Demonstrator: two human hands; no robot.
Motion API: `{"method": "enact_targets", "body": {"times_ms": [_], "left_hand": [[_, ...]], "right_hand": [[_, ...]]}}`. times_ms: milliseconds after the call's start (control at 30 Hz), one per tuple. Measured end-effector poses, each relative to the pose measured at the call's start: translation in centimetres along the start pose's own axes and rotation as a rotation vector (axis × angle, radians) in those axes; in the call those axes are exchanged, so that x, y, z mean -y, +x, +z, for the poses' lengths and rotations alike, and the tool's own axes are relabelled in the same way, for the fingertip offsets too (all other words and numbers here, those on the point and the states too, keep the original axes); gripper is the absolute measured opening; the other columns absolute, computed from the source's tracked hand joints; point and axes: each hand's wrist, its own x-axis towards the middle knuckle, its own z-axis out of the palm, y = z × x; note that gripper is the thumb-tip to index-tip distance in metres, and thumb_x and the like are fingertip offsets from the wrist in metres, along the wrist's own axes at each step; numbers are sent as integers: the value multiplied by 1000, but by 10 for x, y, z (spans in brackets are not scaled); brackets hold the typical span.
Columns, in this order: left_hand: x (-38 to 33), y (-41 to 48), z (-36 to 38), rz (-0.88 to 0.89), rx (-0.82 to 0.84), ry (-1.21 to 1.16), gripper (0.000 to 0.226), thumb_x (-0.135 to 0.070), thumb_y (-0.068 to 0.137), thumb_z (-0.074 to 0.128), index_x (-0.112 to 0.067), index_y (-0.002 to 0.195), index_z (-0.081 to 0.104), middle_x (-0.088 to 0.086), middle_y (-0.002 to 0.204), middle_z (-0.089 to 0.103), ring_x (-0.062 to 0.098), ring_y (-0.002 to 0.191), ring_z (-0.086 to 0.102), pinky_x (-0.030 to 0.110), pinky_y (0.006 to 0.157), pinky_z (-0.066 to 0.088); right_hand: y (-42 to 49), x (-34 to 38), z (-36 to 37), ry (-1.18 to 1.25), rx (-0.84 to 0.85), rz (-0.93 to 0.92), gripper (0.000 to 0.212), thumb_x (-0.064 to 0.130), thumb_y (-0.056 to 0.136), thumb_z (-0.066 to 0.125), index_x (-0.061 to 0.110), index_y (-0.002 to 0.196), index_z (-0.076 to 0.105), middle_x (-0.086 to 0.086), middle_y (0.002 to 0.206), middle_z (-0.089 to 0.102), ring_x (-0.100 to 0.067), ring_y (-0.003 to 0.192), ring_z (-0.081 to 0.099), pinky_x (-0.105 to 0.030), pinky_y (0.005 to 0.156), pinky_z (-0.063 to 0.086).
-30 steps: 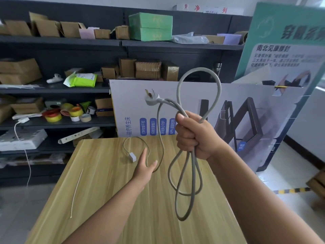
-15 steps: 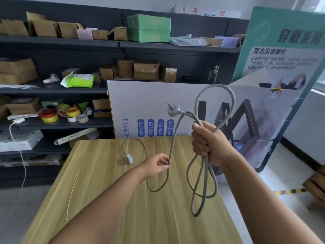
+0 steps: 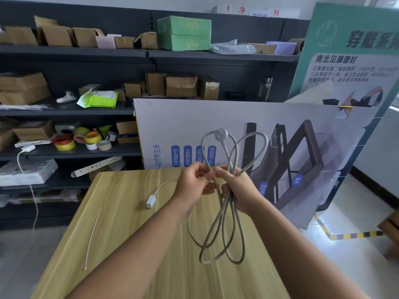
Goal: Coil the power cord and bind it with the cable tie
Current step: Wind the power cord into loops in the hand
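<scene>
A grey power cord (image 3: 224, 231) is gathered into several loops held above the wooden table (image 3: 133, 255). My right hand (image 3: 239, 190) grips the bundle at its middle; loops stick up above it and hang down below. The grey plug (image 3: 221, 134) points up at the top of the bundle. My left hand (image 3: 192, 186) is right beside the right one and pinches a strand of the cord between thumb and fingers. A thin white cable tie (image 3: 92, 236) lies flat on the table at the left, untouched.
A small white adapter with a thin white lead (image 3: 150, 201) lies on the table near my left hand. A printed board (image 3: 248, 130) leans behind the table. Dark shelves with cardboard boxes and tape rolls (image 3: 64, 143) fill the back and left.
My left hand rose from the table, took a strand of the cord and brought it up to my right hand. The bundle came lower and nearer the middle, with one more loop gathered.
</scene>
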Motion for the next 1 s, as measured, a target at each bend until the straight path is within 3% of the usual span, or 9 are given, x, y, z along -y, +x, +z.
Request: {"method": "enact_targets", "body": {"times_ms": [200,267,333,567,700,767,900,933,1000], "left_hand": [[-8,-3,-4,116,31,213,10,-21,89,67,-13,85,72,-3,71,73,13,65,71,24,61,57],[-7,3,-10,228,-54,425,12,-28,81,75,-18,76,73,-9,63,64,4,57,58,13,55,44],[-4,10,-16,231,-148,514,24,-38,69,83,-19,72,69,-9,60,50,8,55,43,20,51,35],[23,13,-21,-64,-127,302,32,-46,79,73,-16,76,60,-4,61,57,14,56,50,33,59,44],[61,7,-44,-252,-237,227,36,-46,89,59,-10,82,59,-1,67,56,15,60,50,29,61,40],[102,-3,-56,-431,-309,274,26,-37,88,63,-14,96,59,2,92,63,15,73,55,29,63,40],[176,-30,-62,-1074,-269,66,68,-33,85,69,-10,140,38,18,142,45,37,122,51,48,91,46],[187,-33,-59,-1194,-218,-124,70,-28,87,68,-6,144,33,23,141,45,41,119,55,51,91,50],[197,-33,-52,-1194,-162,-389,44,-10,93,58,10,129,43,31,110,57,40,77,72,43,64,61]], "right_hand": [[3,-6,-2,73,147,102,23,29,97,58,10,92,69,-6,74,66,-12,59,55,-23,49,45],[7,-10,-7,89,213,128,26,31,97,56,7,95,66,-7,72,65,-12,57,54,-22,49,46],[10,-16,-9,123,262,148,31,35,92,58,5,95,64,-7,70,63,-14,57,54,-22,49,48],[14,-37,-2,162,415,125,38,50,79,73,17,83,55,1,65,51,-11,56,45,-26,59,42],[14,-23,1,207,339,63,27,31,96,56,15,76,47,1,57,45,-18,56,48,-45,82,53],[7,-4,1,275,356,35,31,29,100,50,16,72,45,2,54,42,-15,47,47,-40,71,57],[-7,36,1,365,383,-40,34,34,98,45,20,68,42,8,51,38,-4,35,34,-23,43,43],[-9,44,0,369,388,-58,33,35,98,44,20,69,41,8,51,38,-3,34,33,-22,42,41],[-12,55,-1,358,391,-77,32,35,99,44,19,71,40,7,52,38,-2,34,31,-21,40,39]]}}
